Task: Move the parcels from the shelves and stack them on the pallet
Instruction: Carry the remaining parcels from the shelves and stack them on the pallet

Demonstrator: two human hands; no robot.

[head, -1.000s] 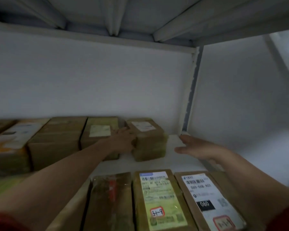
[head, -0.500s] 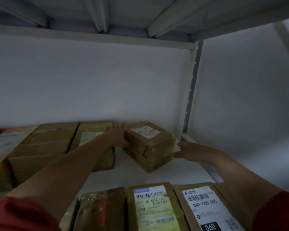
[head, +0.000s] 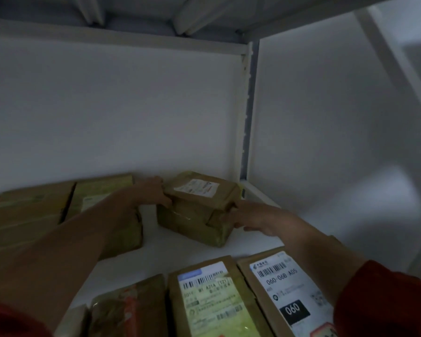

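Note:
A small brown cardboard parcel [head: 199, 207] with a white label on top sits turned at an angle at the back right of the white shelf [head: 153, 259]. My left hand [head: 153, 193] grips its left top edge, thumb curled over the front corner. My right hand [head: 248, 215] holds its right side, fingers against the taped end. The pallet is out of view.
More brown parcels [head: 34, 212] line the back left of the shelf. A front row of three labelled parcels [head: 212, 300] lies under my forearms. The shelf's upright post [head: 247, 110] and white walls close in the back and the right; another shelf runs overhead.
The parcel has been swung out from the row and turned to an angle. My right hand moved left and took hold of its right side; my left hand stayed on its left edge.

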